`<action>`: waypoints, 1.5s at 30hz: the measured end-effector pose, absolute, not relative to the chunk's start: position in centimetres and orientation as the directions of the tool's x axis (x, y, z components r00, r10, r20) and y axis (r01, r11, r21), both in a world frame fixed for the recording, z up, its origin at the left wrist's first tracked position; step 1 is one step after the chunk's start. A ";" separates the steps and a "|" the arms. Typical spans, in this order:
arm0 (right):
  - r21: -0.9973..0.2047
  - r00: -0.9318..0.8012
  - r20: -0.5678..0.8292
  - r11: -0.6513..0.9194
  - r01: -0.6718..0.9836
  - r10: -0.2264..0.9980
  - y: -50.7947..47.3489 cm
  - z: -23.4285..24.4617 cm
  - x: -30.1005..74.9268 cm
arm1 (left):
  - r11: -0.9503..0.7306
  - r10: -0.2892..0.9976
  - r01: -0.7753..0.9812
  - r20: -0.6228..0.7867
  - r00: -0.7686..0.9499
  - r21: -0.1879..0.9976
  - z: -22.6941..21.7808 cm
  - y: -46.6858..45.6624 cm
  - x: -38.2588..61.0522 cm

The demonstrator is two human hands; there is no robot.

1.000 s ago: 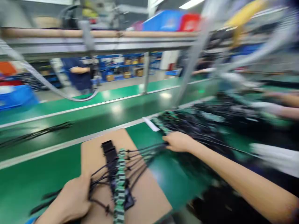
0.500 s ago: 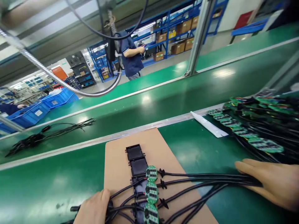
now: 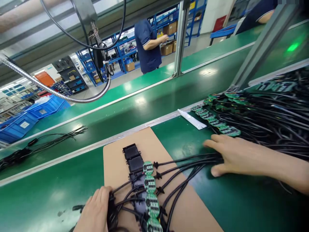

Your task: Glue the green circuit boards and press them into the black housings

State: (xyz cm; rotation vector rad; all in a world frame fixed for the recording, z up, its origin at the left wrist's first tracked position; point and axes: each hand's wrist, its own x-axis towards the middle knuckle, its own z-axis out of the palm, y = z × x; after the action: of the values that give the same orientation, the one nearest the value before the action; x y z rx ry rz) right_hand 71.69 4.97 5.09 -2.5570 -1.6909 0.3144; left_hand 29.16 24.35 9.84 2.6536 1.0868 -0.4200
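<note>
Board row (image 3: 152, 205) | long axis near–far, leaning left | cables (image 3: 207, 159) point right

The left hand (image 3: 95, 211) lies at seven o'clock, back upward, fingers close together and bent down at the knuckles in a grip, its wrist cut off by the lower edge. The right hand (image 3: 231, 154) is at four o'clock, fingers pointing toward ten, the thumb (image 3: 217, 170) spread away from them toward nine; the bare forearm (image 3: 277, 164) runs back toward four.
</note>
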 end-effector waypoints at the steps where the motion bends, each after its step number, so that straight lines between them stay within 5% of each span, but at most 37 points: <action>1: -0.221 0.322 -0.113 -0.340 0.914 0.940 6.1 5.7 69.8 | -0.708 0.597 0.680 -0.351 0.721 0.191 10.1 24.7 28.9; 4: -0.432 0.129 0.009 -0.112 0.895 0.992 11.1 6.1 62.8 | -0.712 0.507 0.593 -0.308 0.805 0.377 10.2 27.3 27.0; 13: -0.738 -0.110 -0.120 -0.015 0.674 0.987 20.4 4.5 53.4 | -0.714 0.520 0.559 -0.215 0.827 0.422 8.8 31.1 23.3; 19: -0.746 -0.199 0.134 0.231 0.624 0.971 18.7 4.2 53.2 | -0.670 0.514 0.559 -0.237 0.824 0.489 8.6 31.1 23.3; 22: -0.799 -0.129 0.177 0.219 0.560 0.976 20.0 5.4 53.7 | -0.627 0.617 0.596 -0.147 0.773 0.502 9.7 32.2 23.4; 25: -0.842 -0.051 0.144 0.149 0.519 0.988 22.6 6.3 54.9 | -0.635 0.716 0.659 -0.014 0.698 0.404 10.5 34.1 24.4; 31: -0.737 0.088 -0.003 -0.062 0.673 0.996 26.1 3.9 55.6 | -0.691 0.723 0.723 0.020 0.691 -0.015 7.6 36.9 26.7; 39: -0.757 0.021 -0.011 -0.022 0.653 1.000 24.5 3.3 56.8 | -0.634 0.741 0.765 0.194 0.643 -0.111 7.3 36.6 25.2; 45: -0.536 -0.004 0.287 0.164 0.828 0.958 24.9 2.3 56.6 | -0.604 0.768 0.778 0.135 0.626 -0.169 6.9 36.9 24.8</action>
State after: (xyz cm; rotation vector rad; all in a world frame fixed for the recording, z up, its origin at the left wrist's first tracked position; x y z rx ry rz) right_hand 56.60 24.92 2.26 -1.6899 -1.8570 0.2843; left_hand 24.76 36.89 6.90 3.0206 1.4568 0.0823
